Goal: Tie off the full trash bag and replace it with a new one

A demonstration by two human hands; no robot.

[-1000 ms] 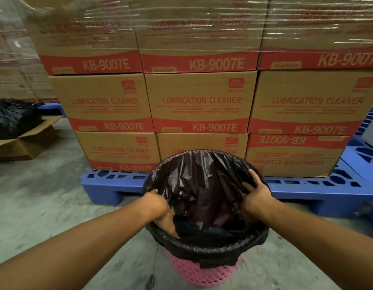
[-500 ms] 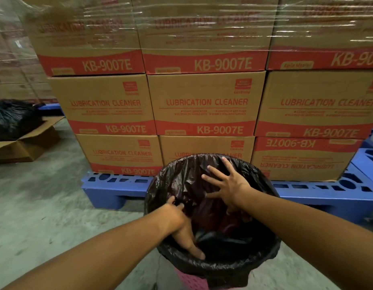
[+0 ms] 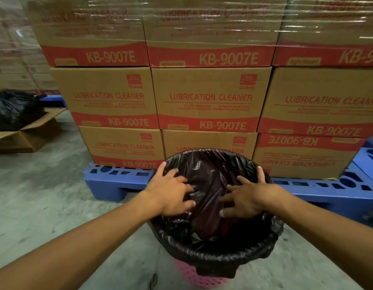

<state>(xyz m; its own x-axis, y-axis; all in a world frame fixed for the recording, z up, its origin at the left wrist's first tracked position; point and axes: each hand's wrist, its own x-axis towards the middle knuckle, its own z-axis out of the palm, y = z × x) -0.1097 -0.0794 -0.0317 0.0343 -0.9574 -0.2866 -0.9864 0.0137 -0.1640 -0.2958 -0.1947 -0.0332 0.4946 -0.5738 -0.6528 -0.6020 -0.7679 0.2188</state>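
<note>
A pink perforated trash bin (image 3: 194, 276) stands on the floor in front of me, lined with a black trash bag (image 3: 208, 178) whose edge is folded over the rim. My left hand (image 3: 171, 193) lies over the left side of the opening, fingers spread on the plastic, thumb near the rim. My right hand (image 3: 248, 195) rests over the right side, fingers spread and pressing the bag's inner wall. Neither hand grips anything. A second black bag (image 3: 11, 109), full, sits in an open cardboard box at the far left.
Behind the bin a blue plastic pallet (image 3: 118, 181) carries stacked, shrink-wrapped cartons marked LUBRICATION CLEANER (image 3: 210, 97). An open cardboard box (image 3: 28, 137) sits on the concrete floor (image 3: 45, 195) at the left. More blue pallet shows at the right edge.
Both hands have come up out of the bag's depth and now spread flat across the upper inside of the liner. The view has shifted closer to the bin.
</note>
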